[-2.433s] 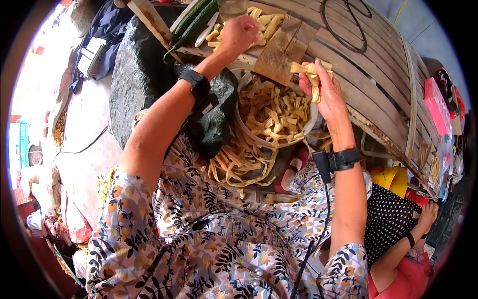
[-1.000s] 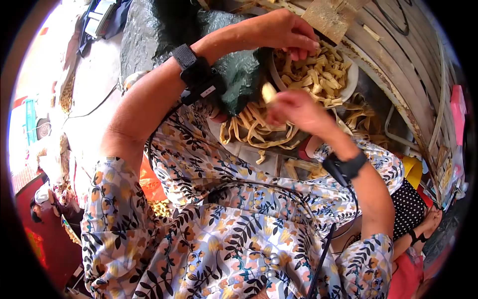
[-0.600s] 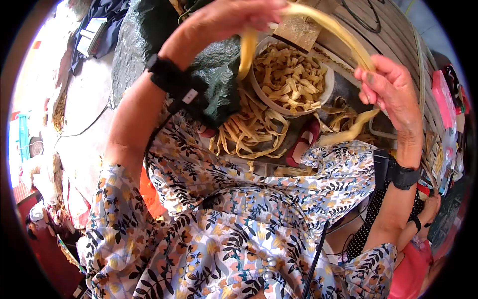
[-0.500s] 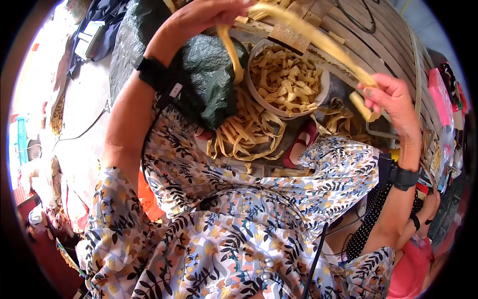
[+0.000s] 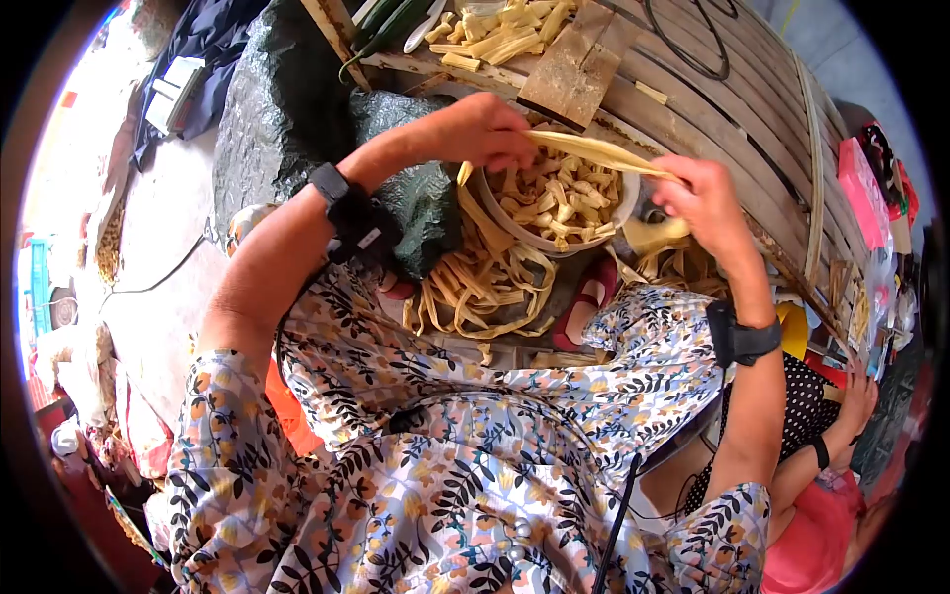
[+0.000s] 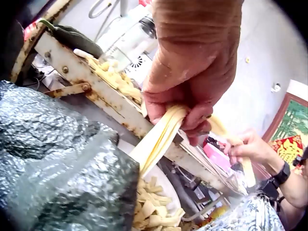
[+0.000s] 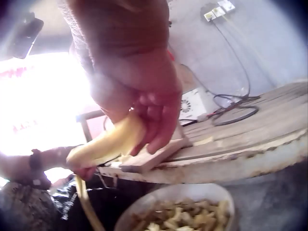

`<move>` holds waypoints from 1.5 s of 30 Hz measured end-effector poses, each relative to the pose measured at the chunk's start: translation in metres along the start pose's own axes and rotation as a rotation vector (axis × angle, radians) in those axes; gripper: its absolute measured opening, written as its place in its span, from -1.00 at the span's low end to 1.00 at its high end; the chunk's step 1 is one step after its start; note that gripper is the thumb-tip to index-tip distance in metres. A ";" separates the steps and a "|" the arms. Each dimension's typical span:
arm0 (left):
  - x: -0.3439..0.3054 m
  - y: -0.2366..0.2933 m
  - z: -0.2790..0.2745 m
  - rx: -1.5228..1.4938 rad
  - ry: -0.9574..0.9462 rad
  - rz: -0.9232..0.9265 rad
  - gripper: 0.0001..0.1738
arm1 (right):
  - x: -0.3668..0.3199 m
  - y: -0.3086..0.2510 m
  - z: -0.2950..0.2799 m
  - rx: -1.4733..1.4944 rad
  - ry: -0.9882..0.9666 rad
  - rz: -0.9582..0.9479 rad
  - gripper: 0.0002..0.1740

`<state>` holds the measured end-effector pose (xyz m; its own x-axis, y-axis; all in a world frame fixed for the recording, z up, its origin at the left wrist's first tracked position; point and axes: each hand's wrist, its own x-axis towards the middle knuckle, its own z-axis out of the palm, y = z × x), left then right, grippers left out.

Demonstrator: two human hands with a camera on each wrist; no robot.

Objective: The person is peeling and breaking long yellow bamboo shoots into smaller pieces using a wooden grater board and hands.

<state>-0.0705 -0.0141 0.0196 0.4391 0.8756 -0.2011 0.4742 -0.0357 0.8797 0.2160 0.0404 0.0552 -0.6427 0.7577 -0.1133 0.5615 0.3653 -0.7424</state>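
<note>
In the head view, a pale yellow strip [image 5: 594, 148] stretches between the two hands above a white tub [image 5: 634, 203] of knotted pieces [image 5: 564, 193]. My left hand [image 5: 495, 134] pinches it on one side; in the left wrist view, thumb and fingers of the left hand [image 6: 192, 72] close round the folded strip [image 6: 156, 142], whose end hangs down. My right hand [image 5: 705, 203] grips the other side, with a loose end hanging below. The right wrist view shows the right hand [image 7: 137, 91] curled round the strip [image 7: 106, 147], partly blurred.
A slatted wooden table [image 5: 712, 129] carries a small board [image 5: 582, 64], cut pieces [image 5: 500, 30] and cucumbers [image 5: 391, 25]. A dark green plastic bag [image 5: 421, 213] lies left of the tub. Long strips [image 5: 485, 287] hang below it. Another person's arm [image 5: 841, 421] is at the right.
Both hands have come down and nearer each other, bringing the strip from above the board to over the tub. The head view has shifted, showing more of the table top.
</note>
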 end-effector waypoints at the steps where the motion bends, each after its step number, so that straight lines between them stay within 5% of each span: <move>1: -0.002 -0.008 -0.008 0.027 -0.011 -0.050 -0.77 | -0.004 0.014 -0.008 0.046 0.021 0.012 -0.85; 3: -0.004 -0.020 -0.018 0.083 -0.038 -0.147 -0.77 | -0.011 0.022 -0.017 0.138 0.065 0.039 -0.82; 6: 0.003 -0.022 -0.005 0.069 0.043 0.006 -0.73 | -0.014 -0.008 -0.013 0.026 0.020 0.191 -0.83; 7: 0.010 -0.011 0.001 0.391 0.106 0.035 -0.61 | -0.011 -0.003 -0.005 0.041 0.048 0.122 -0.83; 8: 0.015 -0.001 0.006 0.385 0.047 -0.028 -0.47 | -0.007 -0.006 -0.001 0.053 0.056 0.085 -0.84; 14: 0.027 -0.020 0.027 0.339 0.540 0.156 -0.27 | 0.003 -0.027 0.006 -0.091 0.119 -0.024 -0.83; 17: 0.004 0.032 0.020 0.621 0.405 -0.172 -0.26 | 0.002 -0.025 0.006 -0.347 0.193 -0.200 -0.82; 18: 0.002 0.030 0.025 0.667 0.575 0.153 -0.27 | 0.003 -0.026 0.008 -0.350 0.176 -0.202 -0.82; 20: 0.007 0.032 0.035 0.654 0.625 0.452 -0.31 | 0.006 -0.033 0.014 -0.354 0.131 -0.203 -0.82; 22: 0.009 0.030 0.048 0.230 0.359 0.267 -0.41 | 0.014 -0.038 0.021 -0.371 0.162 -0.258 -0.83; 25: 0.018 0.010 0.062 -0.210 0.202 0.247 -0.73 | 0.019 -0.044 0.021 -0.437 0.206 -0.260 -0.83; 27: 0.021 0.003 0.061 -0.247 0.240 0.271 -0.78 | 0.022 -0.039 0.022 -0.469 0.200 -0.262 -0.82; 30: 0.022 0.000 0.059 0.027 0.399 0.295 -0.80 | 0.027 -0.019 0.037 0.259 0.098 -0.170 -0.71; 31: 0.022 -0.001 0.058 0.174 0.465 0.300 -0.80 | 0.024 -0.027 0.027 0.381 -0.011 0.085 -0.57; 34: 0.021 0.004 0.056 0.348 0.469 0.257 -0.80 | 0.026 -0.011 0.031 0.556 -0.027 0.340 -0.61; 38: 0.017 0.010 0.041 0.146 0.330 0.215 -0.79 | 0.035 0.035 0.054 0.190 0.339 0.231 -0.76; 42: 0.024 0.002 0.016 0.065 0.227 0.160 -0.78 | 0.031 0.023 0.064 -0.259 0.217 0.093 -0.86; 43: 0.025 0.001 0.008 0.073 0.200 0.111 -0.78 | 0.031 0.023 0.070 -0.178 0.071 0.023 -0.86; 44: 0.025 0.001 -0.001 0.086 0.176 0.065 -0.78 | 0.031 0.018 0.070 0.253 -0.317 0.192 -0.78; 45: 0.025 0.001 -0.006 0.123 0.203 0.215 -0.78 | 0.027 -0.009 0.068 0.467 -0.411 0.186 -0.75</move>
<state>-0.0636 0.0102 0.0176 0.3839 0.9195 0.0848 0.4812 -0.2775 0.8315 0.1583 0.0206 0.0134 -0.7554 0.4832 -0.4427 0.4568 -0.0961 -0.8844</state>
